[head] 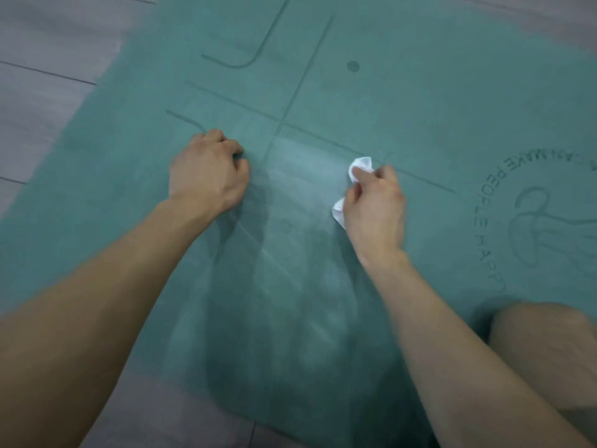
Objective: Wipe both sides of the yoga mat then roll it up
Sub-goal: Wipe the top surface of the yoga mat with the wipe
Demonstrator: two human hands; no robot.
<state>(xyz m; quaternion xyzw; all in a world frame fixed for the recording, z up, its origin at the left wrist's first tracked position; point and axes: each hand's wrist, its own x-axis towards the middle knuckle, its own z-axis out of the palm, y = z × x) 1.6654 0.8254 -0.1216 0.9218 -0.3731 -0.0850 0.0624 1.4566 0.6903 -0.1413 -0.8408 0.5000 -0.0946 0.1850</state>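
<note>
Two grips down on yoga mat (420,92), flat on floor (48,43), long axis seemingly far-left to near-right; right grip (374,205) pinching crumpled white wipe (361,163) just right of centre cross (281,122); left grip (206,176) curled, knuckles on mat, empty; logo (529,227) rightward, nearer right grip.

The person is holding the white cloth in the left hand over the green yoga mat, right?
Not quite: in the head view the right hand grips the white cloth over the green yoga mat. The left hand rests curled on the mat, holding nothing.
</note>
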